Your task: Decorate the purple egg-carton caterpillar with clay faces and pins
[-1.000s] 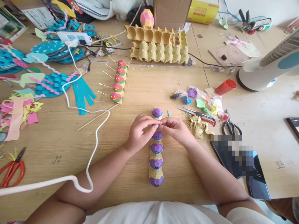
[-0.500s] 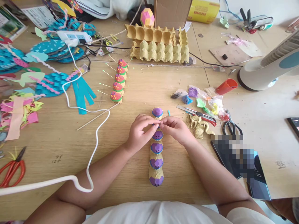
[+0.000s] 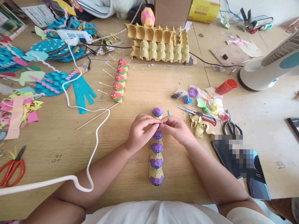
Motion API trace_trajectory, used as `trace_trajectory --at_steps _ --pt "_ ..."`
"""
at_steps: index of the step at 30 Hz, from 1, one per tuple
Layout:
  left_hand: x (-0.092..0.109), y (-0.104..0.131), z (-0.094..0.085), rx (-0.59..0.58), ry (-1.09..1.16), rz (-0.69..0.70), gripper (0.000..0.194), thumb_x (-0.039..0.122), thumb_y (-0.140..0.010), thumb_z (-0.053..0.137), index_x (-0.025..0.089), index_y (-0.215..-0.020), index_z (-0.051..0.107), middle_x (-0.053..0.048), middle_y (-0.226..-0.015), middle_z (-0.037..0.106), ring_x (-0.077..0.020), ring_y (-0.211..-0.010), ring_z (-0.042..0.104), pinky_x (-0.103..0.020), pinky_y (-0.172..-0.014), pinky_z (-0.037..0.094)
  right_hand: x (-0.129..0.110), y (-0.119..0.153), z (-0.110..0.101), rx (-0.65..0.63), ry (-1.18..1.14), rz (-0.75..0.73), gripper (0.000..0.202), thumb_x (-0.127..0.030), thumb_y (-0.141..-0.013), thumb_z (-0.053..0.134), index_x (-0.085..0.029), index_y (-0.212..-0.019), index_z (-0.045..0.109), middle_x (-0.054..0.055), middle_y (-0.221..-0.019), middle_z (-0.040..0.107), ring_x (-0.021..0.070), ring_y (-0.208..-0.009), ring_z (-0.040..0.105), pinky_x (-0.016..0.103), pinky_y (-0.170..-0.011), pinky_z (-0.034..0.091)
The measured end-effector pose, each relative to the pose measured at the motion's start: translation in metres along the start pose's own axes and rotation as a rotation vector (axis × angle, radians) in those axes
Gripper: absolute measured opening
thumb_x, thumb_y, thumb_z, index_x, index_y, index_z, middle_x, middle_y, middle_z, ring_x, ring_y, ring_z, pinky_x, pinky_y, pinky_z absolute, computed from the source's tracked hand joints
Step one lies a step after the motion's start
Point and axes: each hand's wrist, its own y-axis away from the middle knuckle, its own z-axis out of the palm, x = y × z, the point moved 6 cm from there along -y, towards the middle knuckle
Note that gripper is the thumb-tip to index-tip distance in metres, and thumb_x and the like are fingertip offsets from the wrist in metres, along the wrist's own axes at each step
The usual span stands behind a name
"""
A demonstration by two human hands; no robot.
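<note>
A strip of egg-carton cups with purple, blue-edged clay caps (image 3: 156, 163) lies lengthwise in front of me; small dark face marks show on several caps. My left hand (image 3: 142, 130) and my right hand (image 3: 174, 128) meet over its upper part, fingertips pinched together and hiding one cup. Whatever sits between the fingertips is too small to make out. Farther left stands a second strip with red and green caps (image 3: 118, 81), thin pale-tipped sticks beside it.
Bagged coloured clay (image 3: 193, 91), a box cutter (image 3: 198, 115), torn carton scraps (image 3: 199, 126) and black-handled scissors (image 3: 231, 124) lie right. A white cable (image 3: 97, 137) loops at left. Egg cartons (image 3: 163, 51) stand behind. Red-handled scissors (image 3: 14, 169) lie far left.
</note>
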Motion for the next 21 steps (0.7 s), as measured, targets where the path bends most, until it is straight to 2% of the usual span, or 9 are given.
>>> trace_trajectory --at_steps 12,21 --pt "0.0011 -0.0008 0.0001 -0.004 0.0 0.002 0.013 0.015 -0.095 0.071 0.024 -0.103 0.077 -0.002 -0.098 0.078 -0.0174 -0.094 0.069 -0.036 -0.092 0.053 0.0002 0.0002 -0.0022 0.031 -0.022 -0.005 0.02 -0.035 -0.078 0.081 -0.019 -0.08 0.069 -0.001 -0.074 0.067 0.0126 -0.07 0.057 0.027 -0.07 0.047" --pt "0.0012 0.0006 0.0003 -0.008 0.001 0.004 0.012 0.019 -0.096 0.071 0.024 -0.105 0.077 -0.003 -0.097 0.078 -0.0179 -0.095 0.069 -0.037 -0.091 0.054 -0.0036 0.0006 0.0014 0.005 -0.047 0.003 0.021 -0.037 -0.08 0.079 -0.019 -0.081 0.07 0.0 -0.079 0.07 0.0134 -0.075 0.06 0.027 -0.075 0.047"
